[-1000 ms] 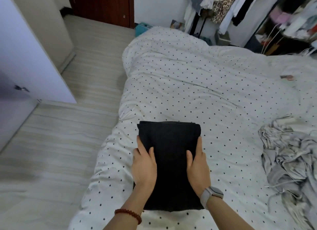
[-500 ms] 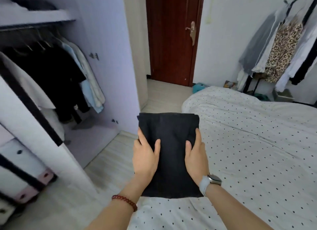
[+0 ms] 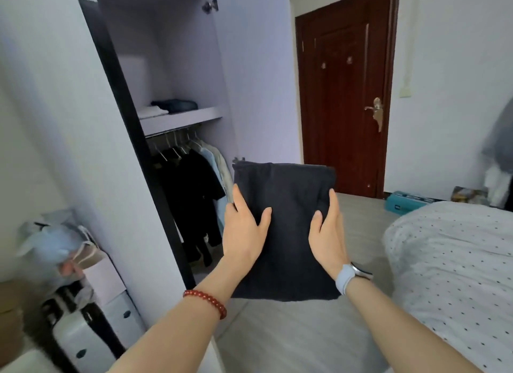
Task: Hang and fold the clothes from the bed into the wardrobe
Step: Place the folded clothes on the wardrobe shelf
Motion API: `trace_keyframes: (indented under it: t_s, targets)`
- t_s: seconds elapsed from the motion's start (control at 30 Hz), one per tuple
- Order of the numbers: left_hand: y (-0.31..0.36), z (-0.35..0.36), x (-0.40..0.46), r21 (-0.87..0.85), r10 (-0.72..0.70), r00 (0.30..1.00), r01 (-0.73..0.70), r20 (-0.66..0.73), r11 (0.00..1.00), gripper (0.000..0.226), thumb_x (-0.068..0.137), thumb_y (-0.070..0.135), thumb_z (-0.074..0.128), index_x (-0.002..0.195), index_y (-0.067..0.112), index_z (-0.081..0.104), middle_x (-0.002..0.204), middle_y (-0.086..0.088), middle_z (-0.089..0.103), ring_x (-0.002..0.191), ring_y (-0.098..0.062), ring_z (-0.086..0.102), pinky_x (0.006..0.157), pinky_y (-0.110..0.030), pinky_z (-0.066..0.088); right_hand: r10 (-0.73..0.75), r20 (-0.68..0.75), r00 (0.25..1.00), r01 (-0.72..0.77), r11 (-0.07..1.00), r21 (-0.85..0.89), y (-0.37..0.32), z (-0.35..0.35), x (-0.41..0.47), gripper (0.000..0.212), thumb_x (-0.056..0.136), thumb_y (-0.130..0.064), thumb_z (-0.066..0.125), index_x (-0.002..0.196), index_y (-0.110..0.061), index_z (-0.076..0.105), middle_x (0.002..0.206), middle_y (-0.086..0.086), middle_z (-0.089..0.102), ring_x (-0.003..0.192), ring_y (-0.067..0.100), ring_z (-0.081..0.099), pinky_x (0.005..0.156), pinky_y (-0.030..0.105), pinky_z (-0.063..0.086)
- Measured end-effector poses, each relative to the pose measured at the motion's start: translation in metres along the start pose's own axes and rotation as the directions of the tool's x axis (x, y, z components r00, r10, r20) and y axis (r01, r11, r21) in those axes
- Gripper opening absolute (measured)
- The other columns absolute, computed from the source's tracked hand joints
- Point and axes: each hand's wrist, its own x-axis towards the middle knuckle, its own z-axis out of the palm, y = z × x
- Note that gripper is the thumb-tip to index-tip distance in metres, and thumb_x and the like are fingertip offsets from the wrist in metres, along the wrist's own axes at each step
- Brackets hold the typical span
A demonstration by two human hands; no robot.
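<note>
My grip: left hand [image 3: 244,231] and right hand [image 3: 327,233] clasp the folded black garment [image 3: 286,228] in mid-air, thumbs on top. I fear loose layers could slump if tilted. Wardrobe shelf [image 3: 180,117] lies at ten o'clock, dotted bed [image 3: 455,261] at three.

One head-worn view – looking forward and down, close over the forearms, toward the open wardrobe [image 3: 177,117]
</note>
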Motion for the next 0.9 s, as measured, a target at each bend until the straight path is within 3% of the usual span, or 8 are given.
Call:
trace_keyframes:
  t_s: [0.17, 0.4, 0.47, 0.6, 0.73, 0.9]
  targets:
    - [-0.017, -0.012, 0.068, -0.025, 0.063, 0.996, -0.065, -0.062, 0.998, 0.084, 0.091, 0.046, 0.052, 0.149, 0.019, -0.002, 0.136, -0.013, 0.038, 0.12, -0.026, 0.046, 0.094, -0.036, 0.045, -0.048, -0.071, 0.996, 0.049, 0.999, 0.018, -0.027, 0.043, 0.049, 0.055, 0.1, -0.021, 0.034, 0.149, -0.022, 0.01, 0.134, 0.018, 0.042, 0.113, 0.034, 0.049, 0.092, 0.041, 0.041]
    - [-0.038, 0.023, 0.177, -0.066, 0.02, 0.987, -0.031, -0.159, 0.997, 0.084, 0.089, 0.045, 0.055, 0.149, 0.017, 0.002, 0.136, -0.014, 0.039, 0.121, -0.027, 0.045, 0.094, -0.037, 0.043, -0.169, -0.11, 0.979, 0.169, 0.986, -0.015, -0.024, 0.11, 0.157, 0.056, 0.099, -0.026, 0.033, 0.149, -0.026, 0.007, 0.117, 0.015, 0.049, 0.079, 0.024, 0.055, 0.067, 0.031, 0.041]
    - [-0.041, 0.023, 0.186, -0.072, 0.01, 0.988, -0.022, -0.157, 0.997, 0.085, 0.089, 0.045, 0.055, 0.149, 0.015, 0.003, 0.136, -0.015, 0.038, 0.121, -0.028, 0.045, 0.093, -0.036, 0.043, -0.174, -0.088, 0.981, 0.174, 0.985, 0.002, -0.028, 0.111, 0.167, 0.056, 0.1, -0.025, 0.033, 0.149, -0.026, 0.006, 0.116, 0.015, 0.048, 0.079, 0.022, 0.053, 0.068, 0.031, 0.04]
    - [-0.07, 0.059, 0.29, -0.101, -0.031, 0.968, 0.005, -0.249, 0.995, 0.086, 0.089, 0.046, 0.055, 0.149, 0.017, 0.001, 0.138, -0.015, 0.036, 0.123, -0.029, 0.044, 0.096, -0.038, 0.041, -0.285, -0.014, 0.959, 0.285, 0.954, 0.092, -0.023, 0.181, 0.274, 0.057, 0.1, -0.025, 0.032, 0.149, -0.027, 0.003, 0.136, 0.013, 0.04, 0.109, 0.025, 0.051, 0.086, 0.028, 0.04]
    - [-0.078, 0.082, 0.386, -0.143, -0.03, 0.951, -0.015, -0.309, 0.99, 0.084, 0.088, 0.044, 0.057, 0.149, 0.022, 0.004, 0.134, -0.012, 0.039, 0.12, -0.026, 0.045, 0.096, -0.036, 0.04, -0.347, 0.006, 0.938, 0.344, 0.931, 0.121, -0.027, 0.231, 0.376, 0.058, 0.1, -0.028, 0.03, 0.148, -0.031, -0.002, 0.121, 0.012, 0.046, 0.085, 0.016, 0.049, 0.077, 0.026, 0.04]
    - [-0.094, 0.081, 0.511, -0.145, -0.043, 0.897, -0.023, -0.441, 0.989, 0.081, 0.087, 0.043, 0.059, 0.148, 0.021, 0.009, 0.135, -0.009, 0.041, 0.119, -0.024, 0.047, 0.09, -0.031, 0.039, -0.458, 0.016, 0.889, 0.449, 0.879, 0.162, -0.067, 0.292, 0.493, 0.059, 0.1, -0.028, 0.031, 0.148, -0.033, -0.003, 0.116, 0.01, 0.045, 0.082, 0.021, 0.053, 0.072, 0.031, 0.044]
